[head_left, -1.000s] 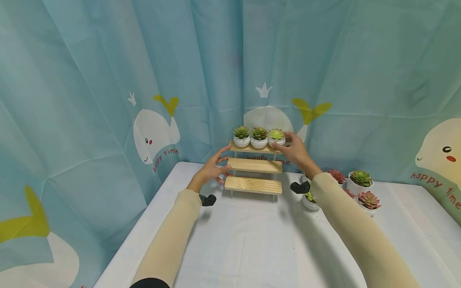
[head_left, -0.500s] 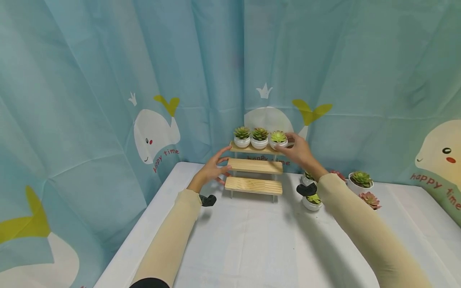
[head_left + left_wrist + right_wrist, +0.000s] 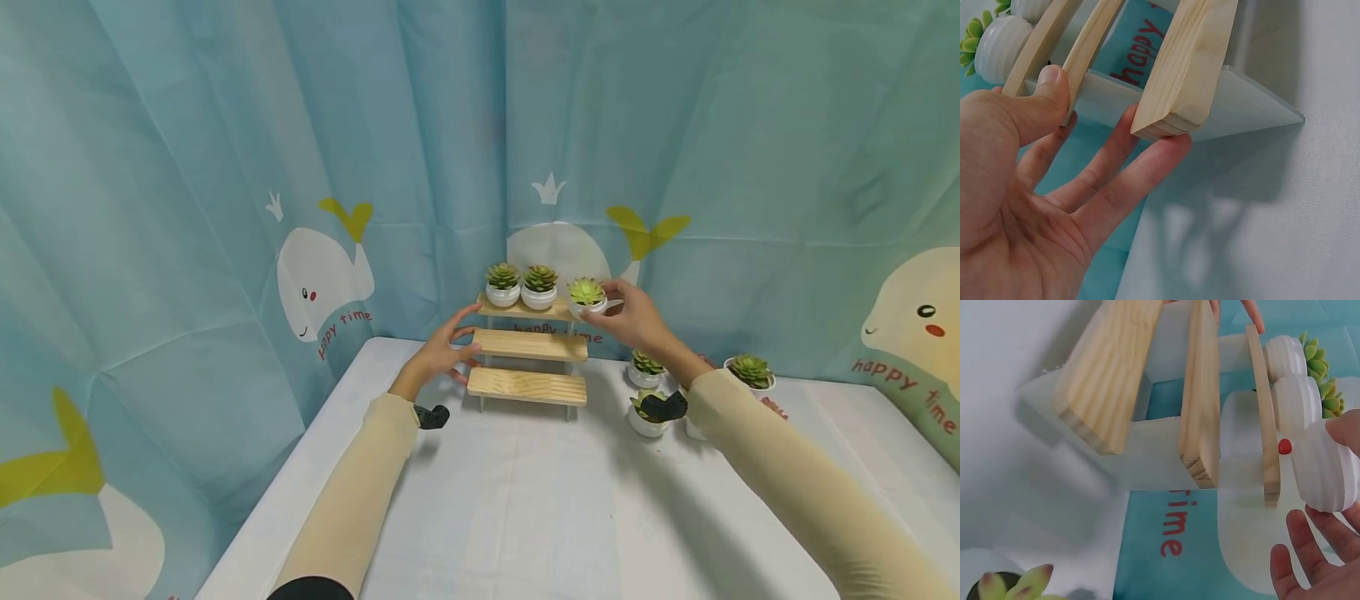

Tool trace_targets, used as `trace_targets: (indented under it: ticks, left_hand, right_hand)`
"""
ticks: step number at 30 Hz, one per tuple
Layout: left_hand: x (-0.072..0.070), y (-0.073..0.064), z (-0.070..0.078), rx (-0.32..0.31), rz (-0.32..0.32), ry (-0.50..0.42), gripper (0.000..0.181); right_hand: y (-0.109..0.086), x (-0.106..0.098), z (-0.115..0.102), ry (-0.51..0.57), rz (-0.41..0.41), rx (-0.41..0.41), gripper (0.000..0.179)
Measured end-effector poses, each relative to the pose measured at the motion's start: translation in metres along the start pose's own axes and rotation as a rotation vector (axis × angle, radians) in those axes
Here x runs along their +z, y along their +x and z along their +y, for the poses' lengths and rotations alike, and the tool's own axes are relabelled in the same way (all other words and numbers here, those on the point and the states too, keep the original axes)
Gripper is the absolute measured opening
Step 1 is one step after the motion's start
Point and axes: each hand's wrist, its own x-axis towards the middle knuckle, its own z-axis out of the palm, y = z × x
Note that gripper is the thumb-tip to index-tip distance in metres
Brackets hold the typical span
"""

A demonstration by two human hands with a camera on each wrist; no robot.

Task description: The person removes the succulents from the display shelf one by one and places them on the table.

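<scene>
A three-step wooden display shelf (image 3: pixel 529 344) stands at the back of the table. Fingers of my left hand (image 3: pixel 437 354) are spread against its left end; in the left wrist view the thumb (image 3: pixel 1050 84) lies on the middle step and fingertips touch the lowest. My right hand (image 3: pixel 633 317) holds a light green potted succulent (image 3: pixel 587 293) by its white pot at the right end of the top step. In the right wrist view, that pot (image 3: pixel 1322 465) stands slightly off the board. Two darker potted succulents, one left (image 3: pixel 502 285) and one right (image 3: pixel 539 287), sit beside it.
Several potted succulents stand right of the shelf, among them a near green one (image 3: pixel 647 414), one behind it (image 3: pixel 645 368) and a larger one (image 3: pixel 750 372). My right sleeve (image 3: pixel 795 475) hides some. A whale-print curtain (image 3: pixel 435 150) hangs behind the white table (image 3: pixel 525 500).
My right hand has moved right with the light green succulent, widening the gap to the middle pot. The right forearm has swung right too. My left hand stays at the shelf's left end.
</scene>
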Motion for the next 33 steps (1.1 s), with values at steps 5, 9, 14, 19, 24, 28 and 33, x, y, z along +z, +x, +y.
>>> trace_targets:
  ticks: [5,9,14,19,24,28,33]
  left_hand:
    - [0.001,0.000,0.000,0.002,-0.003,-0.011,0.077]
    - [0.001,0.001,0.000,0.011,-0.011,-0.009,0.077]
    - [0.001,0.002,0.000,0.010,-0.009,0.001,0.077]
    - [0.001,0.003,-0.001,0.012,-0.016,-0.008,0.077]
    - [0.001,0.002,0.000,0.019,-0.021,-0.006,0.077]
    - [0.001,0.000,0.001,0.008,-0.020,-0.011,0.077]
    - [-0.001,0.000,0.001,0.005,-0.021,-0.021,0.077]
  right_hand:
    - [-0.012,-0.004,0.003,-0.031,-0.025,-0.035,0.068]
    - [-0.025,-0.007,0.005,-0.053,-0.061,-0.056,0.071]
    - [-0.044,-0.009,0.004,-0.052,-0.083,-0.048,0.069]
    - [-0.063,-0.013,0.009,-0.055,-0.102,-0.030,0.070]
    - [-0.081,-0.018,0.016,-0.063,-0.100,-0.026,0.067]
    - [-0.094,-0.022,0.022,-0.070,-0.091,-0.020,0.067]
    - [-0.109,-0.027,0.027,-0.068,-0.087,-0.018,0.066]
